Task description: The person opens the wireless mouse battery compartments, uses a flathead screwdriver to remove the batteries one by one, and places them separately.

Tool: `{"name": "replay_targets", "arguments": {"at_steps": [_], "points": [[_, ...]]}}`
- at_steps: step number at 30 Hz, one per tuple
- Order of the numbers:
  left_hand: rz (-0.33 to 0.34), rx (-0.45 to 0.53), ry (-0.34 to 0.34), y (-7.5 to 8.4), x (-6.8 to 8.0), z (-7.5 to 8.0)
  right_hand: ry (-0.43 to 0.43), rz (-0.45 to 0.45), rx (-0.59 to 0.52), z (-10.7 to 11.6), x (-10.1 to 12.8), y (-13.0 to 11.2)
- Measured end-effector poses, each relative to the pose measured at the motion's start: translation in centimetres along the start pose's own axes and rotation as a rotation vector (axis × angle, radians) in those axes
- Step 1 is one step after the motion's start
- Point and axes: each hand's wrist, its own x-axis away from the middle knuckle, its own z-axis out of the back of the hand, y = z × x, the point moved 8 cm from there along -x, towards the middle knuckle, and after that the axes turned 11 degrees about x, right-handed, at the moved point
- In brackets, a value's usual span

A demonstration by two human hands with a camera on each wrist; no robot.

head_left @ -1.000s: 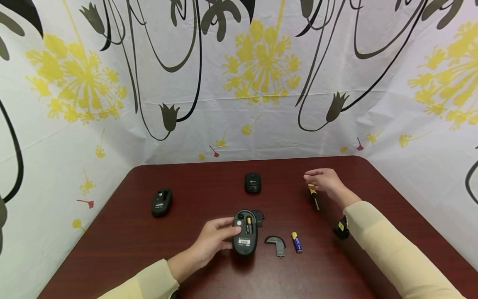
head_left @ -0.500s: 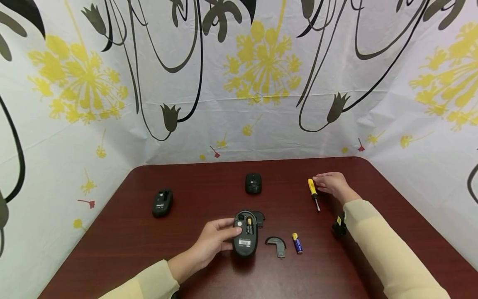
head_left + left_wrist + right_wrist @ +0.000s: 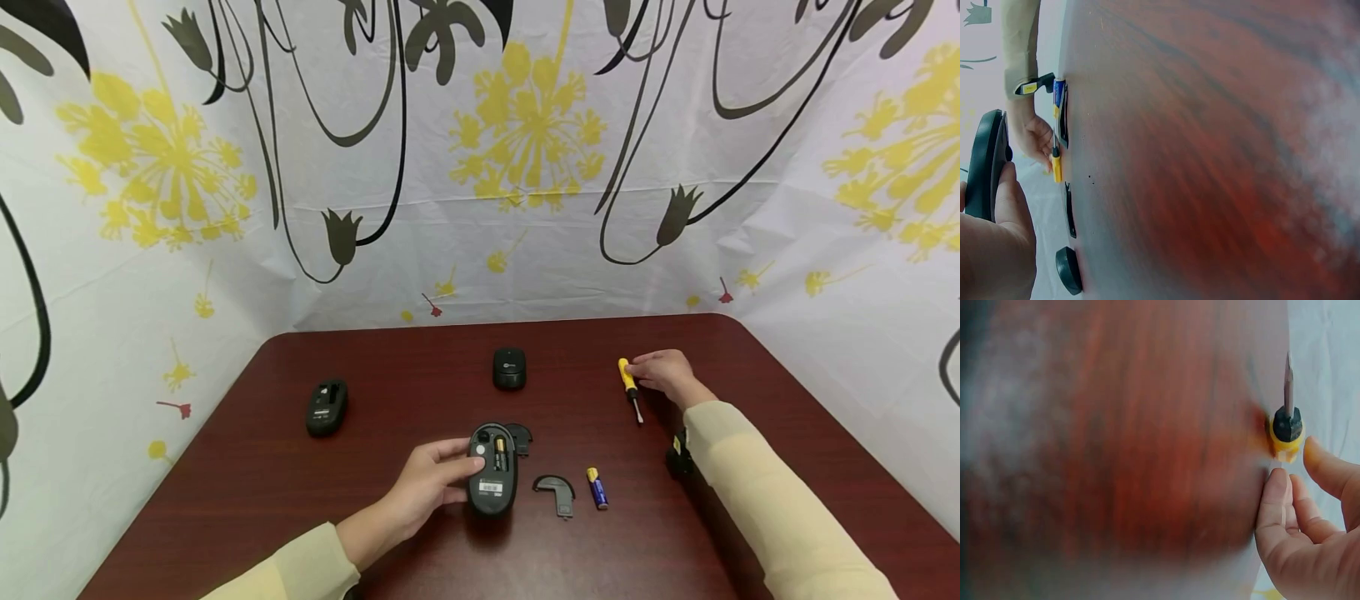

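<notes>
My left hand (image 3: 424, 482) grips a black computer mouse (image 3: 492, 490), its underside turned toward me and its battery slot uncovered with one battery (image 3: 501, 454) inside. A yellow-and-black screwdriver (image 3: 628, 385) lies on the table at the right, its metal tip toward me. Right beside its handle is my right hand (image 3: 664, 372). In the right wrist view, the thumb (image 3: 1329, 469) stands apart from the bent fingers (image 3: 1275, 506), close to the handle and not closed round it. A grey curved battery cover (image 3: 558, 497) and a blue-and-yellow battery (image 3: 597, 488) lie right of the held mouse.
Another dark cover (image 3: 521, 437) lies partly behind the held mouse. Farther back on the brown table (image 3: 420, 375) sits a black mouse (image 3: 509, 368). At the left lies an overturned mouse (image 3: 326, 407). A patterned cloth (image 3: 525, 275) hangs behind the table.
My right hand has moved from above the screwdriver's handle to its right side and slightly nearer me, uncovering the handle. The left hand and its mouse have stayed in place.
</notes>
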Motion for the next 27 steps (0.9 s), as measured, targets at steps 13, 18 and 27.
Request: {"name": "replay_targets", "arguments": {"at_steps": [13, 18, 27], "points": [[-0.003, 0.001, -0.005, 0.07, 0.14, -0.09, 0.052, 0.029, 0.196, -0.28, -0.15, -0.56], [-0.002, 0.001, -0.005, 0.07, 0.12, -0.07, 0.048, 0.042, 0.192, -0.42, 0.03, -0.84], [-0.008, 0.006, -0.015, 0.17, 0.13, -0.23, 0.024, -0.063, 0.04, -0.17, 0.21, -0.26]]}}
